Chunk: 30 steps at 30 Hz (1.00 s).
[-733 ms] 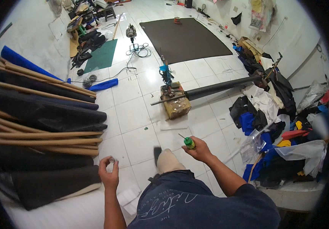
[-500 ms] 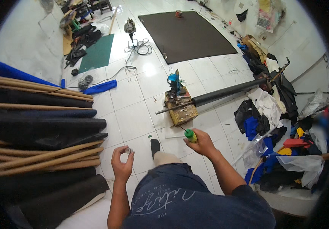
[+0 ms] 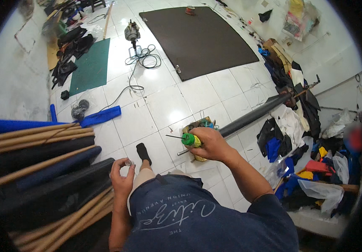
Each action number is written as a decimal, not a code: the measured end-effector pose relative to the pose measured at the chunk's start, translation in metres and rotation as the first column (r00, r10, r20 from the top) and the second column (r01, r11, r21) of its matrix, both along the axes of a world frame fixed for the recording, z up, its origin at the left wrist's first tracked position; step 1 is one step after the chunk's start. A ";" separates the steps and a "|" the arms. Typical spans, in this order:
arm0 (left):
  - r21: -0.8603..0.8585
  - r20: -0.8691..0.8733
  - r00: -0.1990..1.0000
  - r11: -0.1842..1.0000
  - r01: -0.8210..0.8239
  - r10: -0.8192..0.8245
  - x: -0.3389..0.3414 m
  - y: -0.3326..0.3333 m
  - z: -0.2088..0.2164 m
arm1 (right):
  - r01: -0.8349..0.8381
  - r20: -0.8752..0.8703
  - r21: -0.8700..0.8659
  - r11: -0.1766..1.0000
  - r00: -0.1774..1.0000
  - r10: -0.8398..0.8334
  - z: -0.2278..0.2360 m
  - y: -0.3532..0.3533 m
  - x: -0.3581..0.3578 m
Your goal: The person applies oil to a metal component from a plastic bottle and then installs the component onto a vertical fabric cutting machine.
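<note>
My right hand (image 3: pixel 212 144) is closed around a screwdriver (image 3: pixel 188 139) with a green and yellow handle. Its thin dark shaft points left, over the floor tiles. Low at the left, my left hand (image 3: pixel 122 176) pinches a small pale round piece (image 3: pixel 128 163) between thumb and fingers; its kind is too small to make out. Beneath my right hand stands a yellowish wooden box (image 3: pixel 200 159), mostly hidden by that hand. A metal rod (image 3: pixel 184 153) sticks out past the box on the left. From the box a long black roll (image 3: pixel 254 114) stretches to the far right.
Rolls of dark material and cardboard tubes (image 3: pixel 34 134) are stacked at left. Fabric scraps and plastic (image 3: pixel 315 168) pile up at right. Farther off lie a dark board (image 3: pixel 202 42), a green mat (image 3: pixel 89 69) and a corded power tool (image 3: pixel 132 32). My socked foot (image 3: pixel 143 152) rests on the tiles.
The view has shifted. My right hand has moved left over the box, and the screwdriver has swung to point left. My left hand still pinches the round piece; my foot appears farther left.
</note>
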<state>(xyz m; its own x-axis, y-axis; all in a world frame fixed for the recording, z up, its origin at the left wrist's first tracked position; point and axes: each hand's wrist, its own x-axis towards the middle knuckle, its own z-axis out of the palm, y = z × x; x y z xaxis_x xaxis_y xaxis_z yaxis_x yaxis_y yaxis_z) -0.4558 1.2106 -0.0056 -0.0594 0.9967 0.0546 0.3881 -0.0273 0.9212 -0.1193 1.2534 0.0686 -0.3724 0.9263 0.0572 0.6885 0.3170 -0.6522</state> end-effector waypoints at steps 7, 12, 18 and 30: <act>0.020 -0.094 0.925 0.928 0.371 -0.368 0.011 0.194 0.037 | 0.237 -0.013 -0.094 0.967 0.971 -0.239 -0.012 0.071 -0.016; 0.060 -0.092 0.836 0.835 0.547 -0.541 0.058 0.317 0.028 | 0.435 -0.027 -0.120 0.893 0.897 -0.441 -0.018 0.119 0.006; 0.160 -0.066 0.798 0.783 0.601 -0.600 0.179 0.418 0.030 | 0.477 0.071 -0.095 0.874 0.879 -0.472 -0.005 0.219 0.088; 0.268 -0.137 0.736 0.690 0.672 -0.663 0.337 0.557 0.042 | 0.377 0.596 -0.091 0.922 0.762 -0.253 0.080 0.388 0.219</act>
<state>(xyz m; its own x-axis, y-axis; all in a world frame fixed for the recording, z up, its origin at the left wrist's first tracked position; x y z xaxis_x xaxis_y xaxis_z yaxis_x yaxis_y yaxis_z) -0.1187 1.7679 0.0367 0.6216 0.7117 0.3273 0.1905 -0.5426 0.8181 0.0995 1.6415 0.1486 0.0352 0.9648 -0.2605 0.9876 -0.0735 -0.1389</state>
